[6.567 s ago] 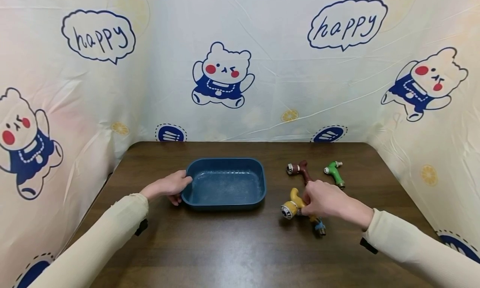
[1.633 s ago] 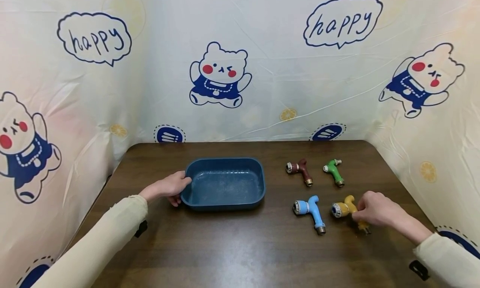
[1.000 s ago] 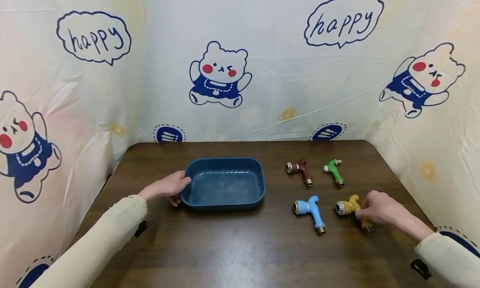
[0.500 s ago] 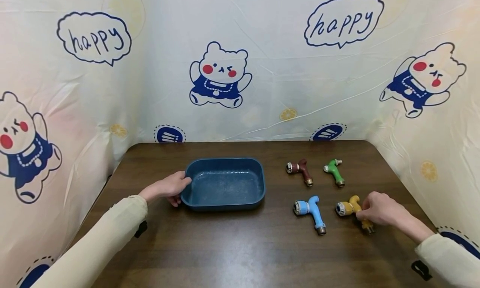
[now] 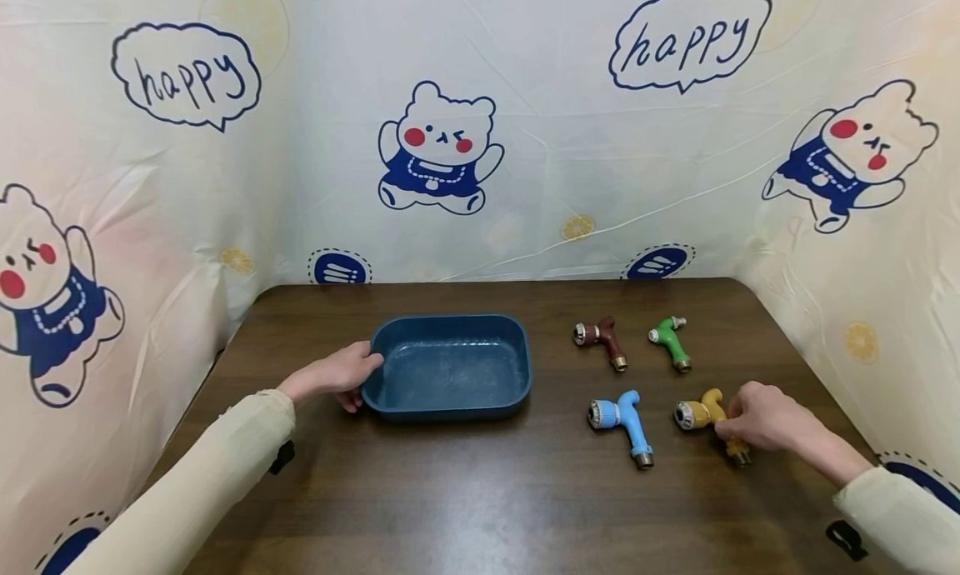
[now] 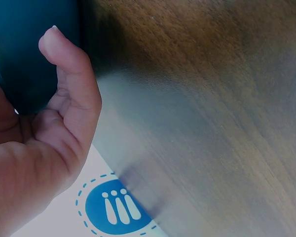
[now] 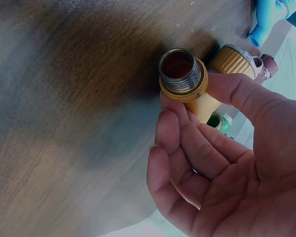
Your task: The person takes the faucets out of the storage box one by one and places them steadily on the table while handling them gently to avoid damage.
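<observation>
My left hand (image 5: 345,373) grips the left end of a dark blue tray (image 5: 450,410), thumb over the rim, in the head view. At the right, my right hand (image 5: 767,417) pinches a yellow tap (image 5: 701,410) between thumb and fingers. In the right wrist view the threaded metal end (image 7: 183,74) of that tap faces the camera. To its left lies a light blue tap (image 5: 628,421). Behind them are a dark red tap (image 5: 606,338) and a green tap (image 5: 670,340). Part of the yellow tap is hidden by my fingers.
All of this stands on a brown wooden table (image 5: 450,500). A pale printed curtain (image 5: 555,158) hangs behind the table and along both sides. The tray stands left of the taps, with bare tabletop between.
Since the earliest frame, my right hand has carried the yellow tap rightward, away from above the light blue one, and lowered it. Lately it shifted only slightly right. My left hand has stayed on the tray.
</observation>
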Demonstrator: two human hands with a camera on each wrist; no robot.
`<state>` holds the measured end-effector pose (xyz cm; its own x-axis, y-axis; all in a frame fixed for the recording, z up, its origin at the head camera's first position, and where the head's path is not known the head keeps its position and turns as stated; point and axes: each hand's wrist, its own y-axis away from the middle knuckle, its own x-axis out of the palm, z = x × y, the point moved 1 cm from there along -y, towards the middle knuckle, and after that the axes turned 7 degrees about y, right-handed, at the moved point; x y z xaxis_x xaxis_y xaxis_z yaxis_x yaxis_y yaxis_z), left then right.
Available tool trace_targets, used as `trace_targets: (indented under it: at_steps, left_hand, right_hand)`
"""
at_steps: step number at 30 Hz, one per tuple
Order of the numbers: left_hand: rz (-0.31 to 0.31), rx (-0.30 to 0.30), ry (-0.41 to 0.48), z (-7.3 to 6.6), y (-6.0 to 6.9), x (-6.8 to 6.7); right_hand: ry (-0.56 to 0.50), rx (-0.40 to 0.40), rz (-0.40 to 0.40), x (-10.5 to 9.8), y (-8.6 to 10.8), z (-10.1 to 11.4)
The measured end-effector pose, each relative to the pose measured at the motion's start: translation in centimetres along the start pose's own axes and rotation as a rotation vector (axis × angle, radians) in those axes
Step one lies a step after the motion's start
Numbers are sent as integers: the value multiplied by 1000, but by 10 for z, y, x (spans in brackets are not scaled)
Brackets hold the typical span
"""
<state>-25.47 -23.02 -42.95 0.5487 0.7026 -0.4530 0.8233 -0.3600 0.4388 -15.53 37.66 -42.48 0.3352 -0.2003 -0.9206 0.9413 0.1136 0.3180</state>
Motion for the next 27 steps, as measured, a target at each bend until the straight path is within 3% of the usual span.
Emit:
trace_targets:
  at_steps: [27]
  left_hand:
    - [1, -24, 5, 0, -1, -1]
  right_hand:
    - [-23, 11, 6, 3, 0, -6]
